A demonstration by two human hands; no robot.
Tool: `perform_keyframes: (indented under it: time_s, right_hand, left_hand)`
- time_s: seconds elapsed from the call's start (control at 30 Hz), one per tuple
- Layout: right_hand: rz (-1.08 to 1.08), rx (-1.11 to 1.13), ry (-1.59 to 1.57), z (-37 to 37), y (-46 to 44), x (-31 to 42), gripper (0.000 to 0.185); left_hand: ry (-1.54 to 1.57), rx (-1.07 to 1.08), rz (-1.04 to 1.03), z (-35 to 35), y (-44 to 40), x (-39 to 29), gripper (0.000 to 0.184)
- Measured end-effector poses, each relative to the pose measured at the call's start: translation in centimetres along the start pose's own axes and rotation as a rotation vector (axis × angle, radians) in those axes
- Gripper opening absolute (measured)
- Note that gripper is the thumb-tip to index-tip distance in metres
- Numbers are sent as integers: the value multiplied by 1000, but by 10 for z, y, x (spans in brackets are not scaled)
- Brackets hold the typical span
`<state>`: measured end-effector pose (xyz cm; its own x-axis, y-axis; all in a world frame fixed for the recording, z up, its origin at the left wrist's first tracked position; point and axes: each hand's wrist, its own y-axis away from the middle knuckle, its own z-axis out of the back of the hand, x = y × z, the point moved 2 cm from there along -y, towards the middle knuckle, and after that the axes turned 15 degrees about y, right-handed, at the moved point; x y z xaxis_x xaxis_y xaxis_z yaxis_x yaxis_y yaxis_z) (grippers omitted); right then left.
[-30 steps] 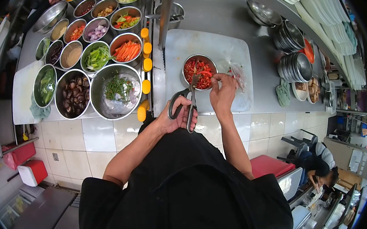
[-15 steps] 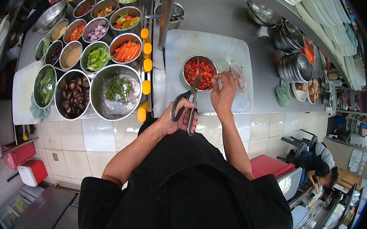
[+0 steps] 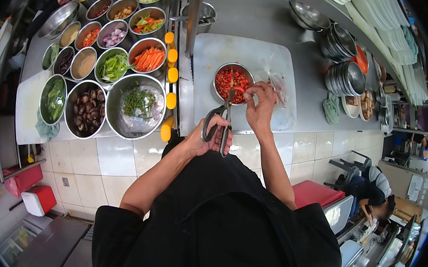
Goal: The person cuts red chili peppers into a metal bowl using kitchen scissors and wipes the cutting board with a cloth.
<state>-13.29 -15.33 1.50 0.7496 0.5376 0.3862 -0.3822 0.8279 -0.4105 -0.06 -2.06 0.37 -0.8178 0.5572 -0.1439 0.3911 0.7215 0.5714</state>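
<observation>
My left hand (image 3: 214, 133) is wrapped round the handles of dark-handled scissors (image 3: 206, 125). The scissor blades reach up over the near side of a steel bowl (image 3: 219, 95) full of cut red chili pieces (image 3: 227, 81). At the bowl's right rim, my right hand (image 3: 261, 110) pinches a red chili (image 3: 239, 89) that extends towards the blades. Just right of that hand lies a clear plastic bag (image 3: 280, 89). Both the bowl and the bag rest on a white cutting board (image 3: 206, 46).
Several steel bowls of cut vegetables stand at the left, with a large bowl of greens (image 3: 136, 104) nearest. Yellow-capped bottles (image 3: 171, 100) line the counter gap. Stacked steel bowls (image 3: 344, 79) and a green cloth (image 3: 331, 108) are at the right. A person (image 3: 369, 196) is at lower right.
The scissors and my left hand have shifted slightly right. The fingers of my right hand have moved a little, still pinched at the bowl's rim.
</observation>
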Motion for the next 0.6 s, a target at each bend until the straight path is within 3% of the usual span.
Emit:
perform_keyframes:
  time_s: [0.17,0.43,0.6]
  right_hand:
    - [-1,21,33,-3,0,-3,13]
    - [18,64,-9,1,-4,-3,12]
    - [8,94,2,-1,-5,-5,11]
  left_hand:
    - [-142,-136,-163,-3,2,-3,37]
    - [20,-20,16,-9,6,2,35]
    - [-100,-94,-114,-4,1,0,33]
